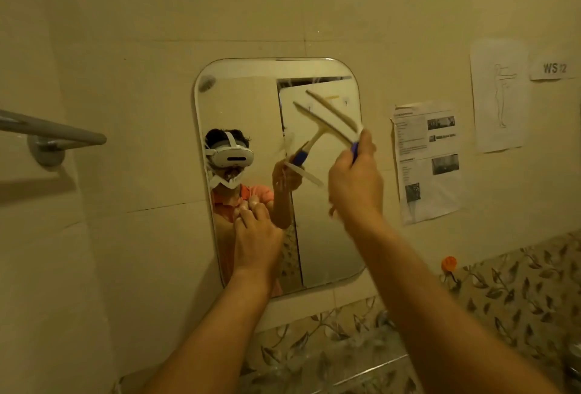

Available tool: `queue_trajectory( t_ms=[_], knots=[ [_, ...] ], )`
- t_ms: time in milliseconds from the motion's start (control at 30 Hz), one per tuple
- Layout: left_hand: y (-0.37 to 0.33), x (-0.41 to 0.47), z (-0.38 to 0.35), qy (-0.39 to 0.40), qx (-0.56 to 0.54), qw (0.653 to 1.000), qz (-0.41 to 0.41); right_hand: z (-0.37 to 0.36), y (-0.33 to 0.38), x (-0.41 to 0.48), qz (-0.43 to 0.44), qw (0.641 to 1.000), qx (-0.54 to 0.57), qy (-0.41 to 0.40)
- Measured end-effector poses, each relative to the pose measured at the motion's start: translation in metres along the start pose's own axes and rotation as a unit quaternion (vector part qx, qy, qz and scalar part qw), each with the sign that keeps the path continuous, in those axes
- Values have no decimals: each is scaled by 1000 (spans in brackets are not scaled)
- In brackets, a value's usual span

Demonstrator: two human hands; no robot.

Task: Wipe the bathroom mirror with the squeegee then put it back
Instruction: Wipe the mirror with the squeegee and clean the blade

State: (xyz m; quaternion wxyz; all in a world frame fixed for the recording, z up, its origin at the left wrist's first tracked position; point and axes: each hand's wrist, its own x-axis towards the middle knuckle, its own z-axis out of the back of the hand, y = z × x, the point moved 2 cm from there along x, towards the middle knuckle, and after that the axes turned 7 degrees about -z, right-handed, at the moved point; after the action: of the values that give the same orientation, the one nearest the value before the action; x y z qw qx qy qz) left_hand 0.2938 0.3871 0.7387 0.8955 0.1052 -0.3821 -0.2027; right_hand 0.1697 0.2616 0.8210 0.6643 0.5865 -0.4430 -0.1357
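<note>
1. Squeegee [330, 107]: held up against the upper right part of the mirror [239, 101], with its long blade slanting down to the right on or just off the glass; contact cannot be confirmed. Its twin in the glass is a reflection.
2. Handling: probably light and stiff, with a thin frame and a soft rubber edge. The short blue handle [355, 150] below the blade's middle is the place to hold it. A wet handle may slip, and the blade needs even pressure to clear the glass.
3. Right hand [355, 179]: seen from the back, its fingers are curled round the blue handle in a closed grip.
4. Left hand [256, 236]: fingers [261, 208] straight and close together, tips touching the lower middle of the mirror, apparently steadying. It holds nothing.
5. Mirror: a fragile pane with rounded corners, fixed to the tiled wall.
6. Surroundings: towel rail [53, 134] at left, printed sheets [427, 161] taped up at right, orange hook [449, 263] and leaf-patterned tiles [503, 293] below.
</note>
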Motion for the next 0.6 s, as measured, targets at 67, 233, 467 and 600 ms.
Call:
queue_trajectory(
  t_ms=[67, 233, 467, 600],
  knots=[
    [0, -1, -1, -2, 2, 1000, -3, 5, 29, 30, 13, 1000, -19, -2],
    [-1, -1, -2, -19, 25, 999, 3, 3, 78, 70, 31, 998, -52, 25],
    [-1, -1, -6, -28, 28, 999, 6, -3, 75, 65, -29, 996, -65, 62],
    [-1, -2, -4, -27, 31, 999, 2, -7, 57, 42, -21, 991, -106, 83]
  ],
)
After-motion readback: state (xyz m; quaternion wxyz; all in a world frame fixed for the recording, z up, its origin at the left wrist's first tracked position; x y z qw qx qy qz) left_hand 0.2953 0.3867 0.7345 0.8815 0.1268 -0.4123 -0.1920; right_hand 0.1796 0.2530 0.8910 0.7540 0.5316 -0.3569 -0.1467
